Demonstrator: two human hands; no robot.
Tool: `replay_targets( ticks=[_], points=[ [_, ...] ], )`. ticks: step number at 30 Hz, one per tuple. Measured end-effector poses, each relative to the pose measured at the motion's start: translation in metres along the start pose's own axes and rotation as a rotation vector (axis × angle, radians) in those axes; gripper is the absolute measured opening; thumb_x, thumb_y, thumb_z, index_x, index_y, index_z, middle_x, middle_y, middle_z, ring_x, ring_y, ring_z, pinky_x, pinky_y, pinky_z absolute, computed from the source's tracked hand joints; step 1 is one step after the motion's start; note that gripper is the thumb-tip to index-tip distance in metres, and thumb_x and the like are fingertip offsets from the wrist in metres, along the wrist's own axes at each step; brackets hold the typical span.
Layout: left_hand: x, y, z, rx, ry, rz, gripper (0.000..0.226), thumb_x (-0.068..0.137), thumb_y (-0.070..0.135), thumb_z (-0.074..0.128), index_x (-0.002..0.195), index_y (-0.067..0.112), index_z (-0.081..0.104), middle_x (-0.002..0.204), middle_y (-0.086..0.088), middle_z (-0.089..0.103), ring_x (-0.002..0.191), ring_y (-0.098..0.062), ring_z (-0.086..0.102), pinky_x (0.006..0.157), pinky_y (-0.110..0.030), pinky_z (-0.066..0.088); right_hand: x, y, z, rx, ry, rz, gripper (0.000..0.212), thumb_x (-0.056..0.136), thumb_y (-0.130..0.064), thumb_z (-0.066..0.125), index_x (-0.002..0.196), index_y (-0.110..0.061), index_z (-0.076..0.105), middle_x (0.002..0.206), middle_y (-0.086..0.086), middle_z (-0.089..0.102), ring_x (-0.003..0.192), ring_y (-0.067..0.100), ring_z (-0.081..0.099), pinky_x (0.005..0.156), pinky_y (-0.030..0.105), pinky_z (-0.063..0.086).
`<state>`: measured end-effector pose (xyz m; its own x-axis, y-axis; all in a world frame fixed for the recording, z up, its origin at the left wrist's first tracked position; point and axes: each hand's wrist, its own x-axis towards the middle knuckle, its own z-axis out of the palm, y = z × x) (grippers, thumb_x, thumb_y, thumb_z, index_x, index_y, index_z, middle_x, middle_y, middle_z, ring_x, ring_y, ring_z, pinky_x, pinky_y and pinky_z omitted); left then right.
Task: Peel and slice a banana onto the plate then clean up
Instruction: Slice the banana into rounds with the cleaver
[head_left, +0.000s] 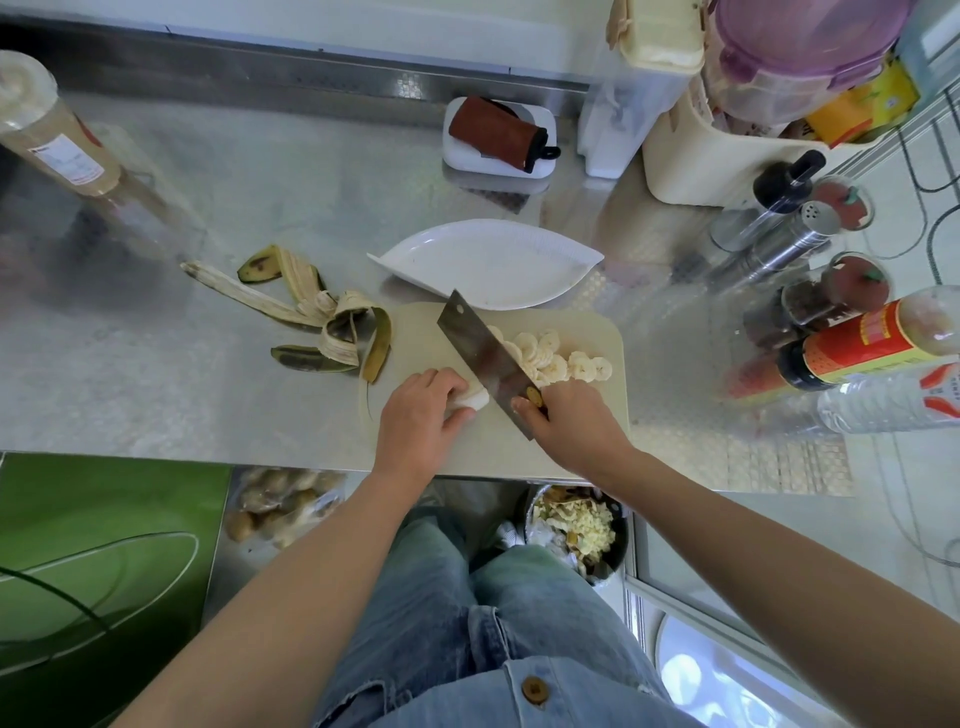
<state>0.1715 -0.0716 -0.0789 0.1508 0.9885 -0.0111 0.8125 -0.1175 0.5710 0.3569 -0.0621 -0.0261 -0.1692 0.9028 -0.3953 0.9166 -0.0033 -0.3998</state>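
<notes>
On the beige cutting board (602, 332) my left hand (421, 421) holds the last stub of peeled banana (475, 401) with curled fingers. My right hand (569, 423) grips the handle of a cleaver (483, 353), whose blade stands against the stub's cut end. Several banana slices (556, 358) lie in a row to the right of the blade. A white leaf-shaped plate (488, 260) sits just behind the board with nothing on it. The banana peel (311, 312) lies spread on the steel counter to the left of the board.
Bottles and spice jars (831, 312) crowd the right side of the counter. A white dish with a brown holder (498, 137) sits at the back. A tall bottle (52, 124) stands far left. Below the counter edge is a bin of scraps (571, 525).
</notes>
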Motion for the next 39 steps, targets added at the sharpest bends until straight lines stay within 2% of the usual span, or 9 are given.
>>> replay_targets(
  ticks=[4, 9, 13, 17, 21, 25, 30, 35, 39],
  points=[
    [0.002, 0.003, 0.002, 0.012, -0.02, -0.006, 0.028, 0.077, 0.022, 0.077, 0.096, 0.014, 0.059, 0.093, -0.002, 0.063, 0.083, -0.018, 0.054, 0.068, -0.022, 0.038, -0.002, 0.001, -0.007, -0.046, -0.015, -0.019, 0.049, 0.098, -0.038, 0.045, 0.055, -0.013, 0.043, 0.051, 0.002, 0.043, 0.05, 0.02, 0.044, 0.052, 0.033, 0.034],
    [0.003, 0.002, 0.0, 0.046, -0.041, -0.008, 0.028, 0.078, 0.025, 0.076, 0.099, 0.014, 0.06, 0.097, -0.003, 0.063, 0.087, -0.017, 0.055, 0.07, -0.021, 0.036, -0.004, 0.001, -0.004, -0.072, -0.019, -0.018, 0.045, 0.097, -0.038, 0.045, 0.065, -0.009, 0.054, 0.054, 0.003, 0.046, 0.055, 0.023, 0.049, 0.053, 0.032, 0.035],
    [0.002, 0.002, 0.0, 0.05, -0.039, -0.001, 0.029, 0.078, 0.025, 0.076, 0.099, 0.013, 0.06, 0.097, -0.003, 0.063, 0.087, -0.017, 0.055, 0.069, -0.02, 0.035, -0.005, 0.001, -0.006, -0.084, -0.023, -0.013, 0.048, 0.097, -0.037, 0.046, 0.055, -0.015, 0.04, 0.051, 0.002, 0.043, 0.048, 0.018, 0.043, 0.046, 0.03, 0.029],
    [0.001, 0.002, 0.0, 0.049, -0.039, 0.001, 0.027, 0.078, 0.023, 0.076, 0.098, 0.012, 0.062, 0.095, -0.004, 0.063, 0.086, -0.018, 0.055, 0.068, -0.021, 0.035, -0.005, -0.001, -0.005, -0.109, -0.046, 0.004, 0.049, 0.098, -0.035, 0.046, 0.054, -0.016, 0.034, 0.051, 0.002, 0.039, 0.048, 0.017, 0.039, 0.044, 0.028, 0.024],
    [0.002, 0.002, 0.0, 0.049, -0.031, 0.006, 0.026, 0.076, 0.022, 0.078, 0.095, 0.013, 0.063, 0.091, -0.003, 0.063, 0.083, -0.018, 0.054, 0.066, -0.022, 0.034, -0.005, -0.006, 0.004, -0.117, -0.054, 0.022, 0.047, 0.099, -0.034, 0.044, 0.057, -0.015, 0.035, 0.056, 0.001, 0.037, 0.053, 0.018, 0.04, 0.044, 0.026, 0.021],
    [0.001, 0.001, 0.0, 0.049, -0.037, 0.0, 0.027, 0.077, 0.025, 0.077, 0.097, 0.014, 0.062, 0.093, -0.002, 0.063, 0.083, -0.015, 0.052, 0.066, -0.022, 0.034, -0.005, -0.008, 0.016, -0.09, -0.078, 0.046, 0.046, 0.1, -0.033, 0.042, 0.059, -0.013, 0.039, 0.055, 0.0, 0.037, 0.049, 0.014, 0.038, 0.044, 0.025, 0.02],
    [0.0, -0.003, -0.003, 0.018, -0.045, 0.018, 0.029, 0.077, 0.026, 0.076, 0.099, 0.016, 0.061, 0.097, 0.0, 0.06, 0.087, -0.016, 0.053, 0.068, -0.024, 0.041, -0.005, -0.005, 0.014, -0.049, -0.039, 0.018, 0.051, 0.099, -0.034, 0.043, 0.053, -0.017, 0.033, 0.053, 0.002, 0.038, 0.053, 0.021, 0.041, 0.045, 0.029, 0.023],
    [-0.002, -0.007, -0.006, 0.014, -0.046, -0.004, 0.031, 0.078, 0.028, 0.075, 0.103, 0.015, 0.061, 0.102, -0.001, 0.061, 0.091, -0.016, 0.055, 0.074, -0.025, 0.047, -0.004, -0.002, -0.001, -0.035, -0.015, 0.003, 0.046, 0.098, -0.037, 0.044, 0.065, -0.007, 0.054, 0.056, 0.005, 0.049, 0.055, 0.023, 0.049, 0.053, 0.033, 0.037],
    [-0.002, -0.007, -0.007, 0.027, -0.049, 0.003, 0.029, 0.079, 0.027, 0.074, 0.101, 0.013, 0.062, 0.1, -0.003, 0.062, 0.091, -0.018, 0.056, 0.073, -0.029, 0.05, -0.005, -0.002, -0.005, -0.088, -0.049, -0.013, 0.045, 0.098, -0.037, 0.044, 0.065, -0.009, 0.051, 0.054, 0.004, 0.047, 0.052, 0.021, 0.047, 0.053, 0.032, 0.037]
  ],
)
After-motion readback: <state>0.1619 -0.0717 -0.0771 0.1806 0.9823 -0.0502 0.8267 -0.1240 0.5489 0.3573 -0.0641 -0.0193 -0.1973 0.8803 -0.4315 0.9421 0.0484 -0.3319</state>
